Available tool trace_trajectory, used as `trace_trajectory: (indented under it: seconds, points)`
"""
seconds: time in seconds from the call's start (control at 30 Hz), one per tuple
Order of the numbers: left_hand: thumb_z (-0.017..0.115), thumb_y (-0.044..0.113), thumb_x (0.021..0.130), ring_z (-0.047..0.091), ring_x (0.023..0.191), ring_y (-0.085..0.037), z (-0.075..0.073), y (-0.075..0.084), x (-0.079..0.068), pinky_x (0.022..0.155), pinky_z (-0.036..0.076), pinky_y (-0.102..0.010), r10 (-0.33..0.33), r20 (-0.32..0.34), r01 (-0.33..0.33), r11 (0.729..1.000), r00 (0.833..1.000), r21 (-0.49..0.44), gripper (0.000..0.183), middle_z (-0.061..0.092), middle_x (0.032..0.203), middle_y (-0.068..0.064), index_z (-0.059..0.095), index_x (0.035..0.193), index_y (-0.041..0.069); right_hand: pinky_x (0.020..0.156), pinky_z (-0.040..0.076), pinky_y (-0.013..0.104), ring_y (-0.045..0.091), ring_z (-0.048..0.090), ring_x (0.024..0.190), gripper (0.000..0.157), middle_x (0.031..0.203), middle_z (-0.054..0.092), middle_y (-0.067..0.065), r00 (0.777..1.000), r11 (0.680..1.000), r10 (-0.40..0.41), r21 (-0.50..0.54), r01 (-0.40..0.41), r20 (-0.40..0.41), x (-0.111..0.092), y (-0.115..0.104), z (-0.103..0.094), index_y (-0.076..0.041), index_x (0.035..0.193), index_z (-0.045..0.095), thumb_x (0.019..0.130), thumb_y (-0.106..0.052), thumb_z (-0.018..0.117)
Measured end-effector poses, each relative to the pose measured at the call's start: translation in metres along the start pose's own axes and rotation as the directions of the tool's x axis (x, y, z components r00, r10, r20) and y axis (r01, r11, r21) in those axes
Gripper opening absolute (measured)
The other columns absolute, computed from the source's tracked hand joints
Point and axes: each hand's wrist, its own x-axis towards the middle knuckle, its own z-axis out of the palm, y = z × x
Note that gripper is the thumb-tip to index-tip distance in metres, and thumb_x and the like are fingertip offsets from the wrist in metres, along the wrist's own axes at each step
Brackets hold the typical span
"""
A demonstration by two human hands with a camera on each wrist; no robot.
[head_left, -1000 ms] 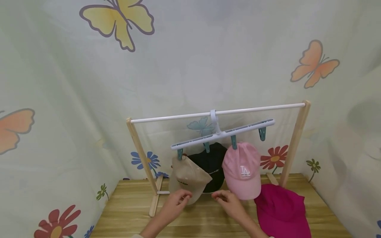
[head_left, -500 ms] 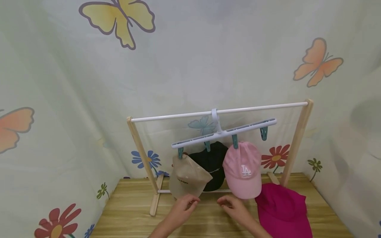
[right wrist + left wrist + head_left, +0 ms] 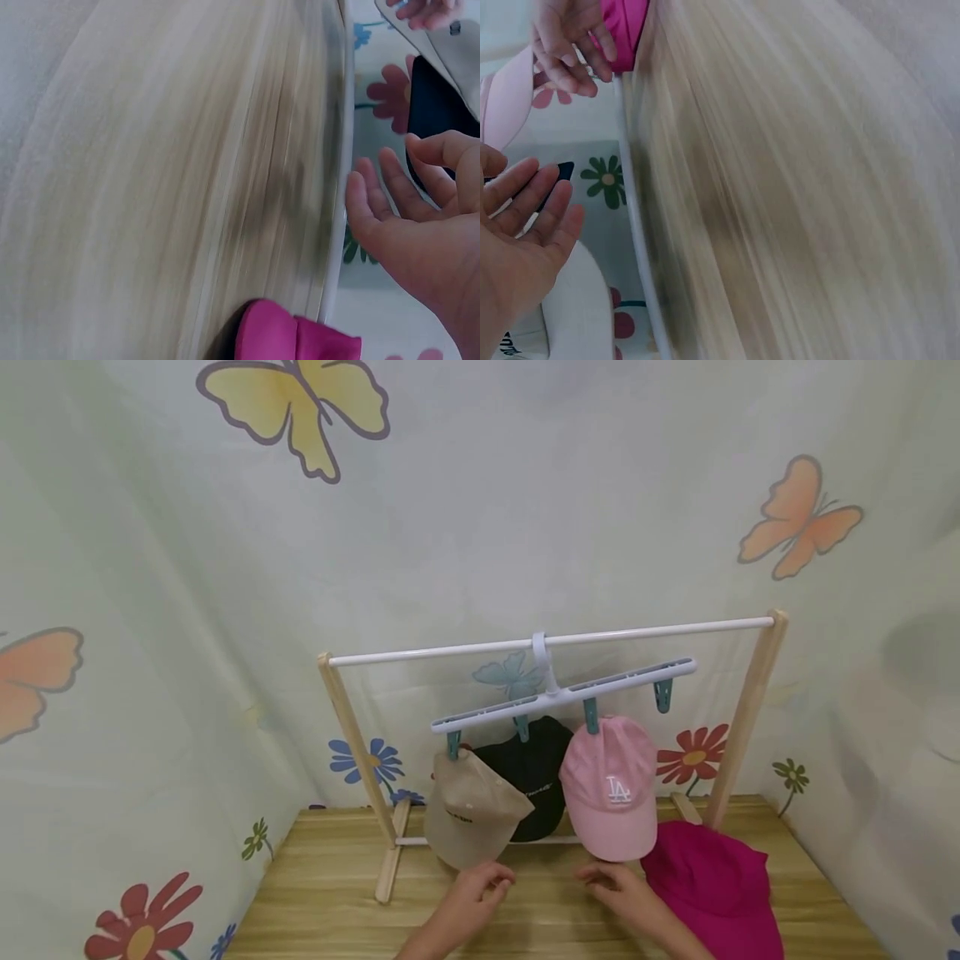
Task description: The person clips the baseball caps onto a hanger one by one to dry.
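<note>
My left hand (image 3: 474,897) hovers just below the beige cap (image 3: 472,810), its fingers loosely bent with nothing in them. Below the pink cap (image 3: 609,789) is my right hand (image 3: 624,893), also holding nothing, near the magenta cap (image 3: 712,885) on the table. In the wrist views the fingers of the left hand (image 3: 529,225) and the right hand (image 3: 420,202) look relaxed and slightly spread. Beige, black (image 3: 536,785) and pink caps hang from teal clips on a white hanger (image 3: 562,696); the beige cap partly covers the black one. The rightmost clip (image 3: 663,696) holds no cap.
A rack with a white top bar (image 3: 450,653) and wooden legs (image 3: 750,718) carries the tilted hanger. It stands on a wood-grain table (image 3: 337,860). Behind it hangs a pale curtain (image 3: 525,527) printed with butterflies and flowers.
Both hands have drawn lower, away from the hanging caps. The left hand has shifted right, and the right hand has also moved right, toward the magenta cap. The caps hang as before.
</note>
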Motion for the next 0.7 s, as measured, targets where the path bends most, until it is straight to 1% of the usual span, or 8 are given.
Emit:
trace_trajectory:
  seconds: [0.1,0.17,0.27,0.33,0.43,0.5,0.6,0.7]
  points:
    - [0.058,0.018,0.104,0.062,0.096,-0.003,0.004,-0.002,-0.003,0.083,0.055,-0.027,-0.026,0.028,0.027,0.999,0.999,-0.036,0.018,0.071,0.107,-0.006,0.072,0.110,0.009,0.083,0.053,0.024,0.004,0.062,0.101,0.023,0.113,0.066,0.031,0.999,0.999,0.039,0.034,-0.040,0.030,-0.005,0.003,-0.004,0.018,0.114,0.064,0.098,0.003,0.058]
    - [0.057,0.018,0.105,0.063,0.097,-0.004,0.008,-0.005,-0.005,0.083,0.055,-0.027,-0.021,0.037,0.022,0.999,0.999,-0.044,0.020,0.071,0.108,-0.004,0.072,0.111,0.007,0.082,0.053,0.023,0.008,0.063,0.103,0.026,0.116,0.066,0.030,0.995,0.994,0.087,0.055,-0.089,0.039,-0.009,0.005,-0.006,0.018,0.116,0.063,0.098,0.000,0.058]
    - [0.056,0.018,0.105,0.063,0.098,-0.004,0.016,-0.010,-0.005,0.084,0.055,-0.027,0.009,0.038,-0.007,0.999,0.999,-0.044,0.022,0.070,0.108,0.001,0.071,0.113,0.004,0.080,0.052,0.022,0.016,0.064,0.105,0.028,0.119,0.065,0.029,0.989,0.988,0.143,0.062,-0.144,0.020,-0.016,0.005,-0.013,0.016,0.119,0.064,0.097,-0.002,0.059]
    - [0.056,0.018,0.105,0.063,0.100,-0.004,0.022,-0.012,-0.004,0.084,0.055,-0.027,0.034,0.034,-0.033,0.999,0.999,-0.043,0.022,0.069,0.108,0.003,0.071,0.114,0.004,0.080,0.051,0.022,0.014,0.064,0.105,0.028,0.119,0.066,0.029,0.990,0.989,0.144,0.040,-0.143,-0.008,-0.020,0.007,-0.018,0.014,0.119,0.065,0.097,-0.002,0.060]
    - [0.056,0.019,0.106,0.063,0.099,-0.003,0.027,-0.012,-0.002,0.083,0.055,-0.026,0.044,0.030,-0.042,0.998,0.999,-0.042,0.023,0.069,0.107,0.004,0.071,0.113,0.005,0.079,0.052,0.023,0.008,0.063,0.103,0.027,0.121,0.065,0.029,0.991,0.991,0.130,0.027,-0.129,-0.040,-0.026,0.009,-0.025,0.012,0.118,0.065,0.097,-0.003,0.060]
    - [0.055,0.020,0.106,0.063,0.099,-0.003,0.030,-0.012,0.000,0.083,0.055,-0.026,0.042,0.030,-0.041,0.999,0.999,-0.035,0.023,0.069,0.107,0.004,0.071,0.113,0.006,0.079,0.053,0.023,0.004,0.061,0.104,0.026,0.124,0.063,0.029,0.989,0.990,0.134,0.039,-0.132,-0.063,-0.029,0.010,-0.029,0.011,0.119,0.066,0.098,-0.005,0.061]
    - [0.055,0.021,0.106,0.062,0.099,-0.002,0.034,-0.011,0.002,0.083,0.055,-0.025,0.038,0.034,-0.037,0.999,0.999,-0.034,0.023,0.069,0.107,0.005,0.071,0.113,0.006,0.081,0.053,0.024,0.004,0.062,0.104,0.027,0.126,0.063,0.029,0.985,0.988,0.152,0.048,-0.149,-0.084,-0.033,0.011,-0.036,0.010,0.121,0.065,0.100,-0.006,0.060]
    - [0.055,0.021,0.106,0.062,0.098,-0.003,0.035,-0.010,0.003,0.083,0.055,-0.025,0.045,0.038,-0.044,0.998,0.998,-0.037,0.024,0.069,0.107,0.005,0.071,0.113,0.006,0.084,0.055,0.029,0.006,0.065,0.101,0.029,0.123,0.064,0.029,0.977,0.980,0.190,0.072,-0.183,-0.095,-0.035,0.012,-0.043,0.013,0.123,0.062,0.100,-0.005,0.057]
